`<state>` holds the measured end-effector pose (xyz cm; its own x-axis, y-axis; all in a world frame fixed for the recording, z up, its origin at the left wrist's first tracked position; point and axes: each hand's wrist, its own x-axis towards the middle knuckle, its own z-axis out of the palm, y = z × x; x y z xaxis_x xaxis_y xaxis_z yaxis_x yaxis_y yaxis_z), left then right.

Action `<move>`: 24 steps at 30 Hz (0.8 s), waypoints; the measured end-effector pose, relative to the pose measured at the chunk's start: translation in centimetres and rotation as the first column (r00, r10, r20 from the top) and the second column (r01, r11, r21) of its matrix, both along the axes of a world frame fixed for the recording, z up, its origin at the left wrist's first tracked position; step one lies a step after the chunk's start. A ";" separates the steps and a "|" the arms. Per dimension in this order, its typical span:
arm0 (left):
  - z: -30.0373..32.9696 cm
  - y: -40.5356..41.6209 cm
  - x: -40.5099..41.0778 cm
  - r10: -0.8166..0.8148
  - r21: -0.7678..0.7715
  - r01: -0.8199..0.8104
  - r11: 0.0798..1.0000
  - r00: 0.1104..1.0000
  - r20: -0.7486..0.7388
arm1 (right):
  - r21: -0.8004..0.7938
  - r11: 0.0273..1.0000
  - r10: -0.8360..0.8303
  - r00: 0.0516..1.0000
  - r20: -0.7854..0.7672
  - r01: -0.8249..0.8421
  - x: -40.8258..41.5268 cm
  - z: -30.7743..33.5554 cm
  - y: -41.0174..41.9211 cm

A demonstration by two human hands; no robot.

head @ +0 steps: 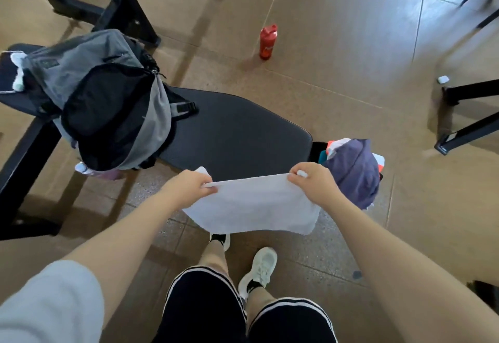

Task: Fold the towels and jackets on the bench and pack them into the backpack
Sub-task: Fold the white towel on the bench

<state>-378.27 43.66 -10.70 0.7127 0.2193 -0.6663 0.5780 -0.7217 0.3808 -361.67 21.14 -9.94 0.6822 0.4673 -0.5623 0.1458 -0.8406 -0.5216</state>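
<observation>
A white towel [253, 205] hangs folded in front of me, just off the near edge of the black padded bench [237, 129]. My left hand [189, 187] pinches its upper left corner and my right hand [313, 183] pinches the upper right corner, so the top edge is stretched flat. A grey and black backpack [108, 99] lies on the left part of the bench. At the bench's right end sits a heap of clothes topped by a purple-blue jacket [353, 170], with orange, white and teal fabric showing under it.
A red bottle [267, 42] stands on the tan floor beyond the bench. Black metal frames stand at the top left [127, 5] and at the right [469, 129]. A small white object [443, 79] lies on the floor at the right. My legs and white shoes are below the towel.
</observation>
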 end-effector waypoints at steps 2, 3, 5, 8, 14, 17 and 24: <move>-1.8 1.3 1.3 0.111 -0.036 -0.108 0.993 0.988 0.104 | -0.009 0.998 -0.054 0.998 0.020 0.054 0.8 -1.9 1.2; -2.3 1.9 2.4 0.139 -0.081 -0.129 0.988 0.982 0.125 | -0.023 0.996 -0.087 0.996 0.033 0.088 1.1 -2.8 1.9; -3.4 3.0 4.6 0.081 -0.155 -0.064 0.986 0.991 0.109 | -0.076 0.986 -0.144 0.987 0.067 0.149 1.6 -4.7 3.2; -5.5 4.7 7.7 0.012 -0.154 0.006 0.988 0.993 0.116 | -0.168 0.968 -0.169 0.980 0.109 0.186 2.5 -7.4 5.6; -9.7 7.3 14.1 0.193 -0.055 -0.185 0.981 0.935 0.297 | -0.230 0.957 -0.129 0.970 0.205 0.176 7.3 -10.8 7.4; -12.5 7.6 18.1 0.198 -0.032 -0.199 0.980 0.922 0.333 | -0.273 0.957 -0.042 0.974 0.223 0.103 10.7 -14.0 7.9; -22.3 7.9 23.1 0.216 0.015 -0.233 0.972 0.924 0.316 | -0.335 0.940 0.174 0.936 0.306 -0.066 16.5 -23.9 9.9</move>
<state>-355.21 51.53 -32.95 0.8100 0.4255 -0.4035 0.5861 -0.6102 0.5331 -345.22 31.01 -33.87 0.8023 0.3931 -0.4492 0.3721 -0.9178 -0.1387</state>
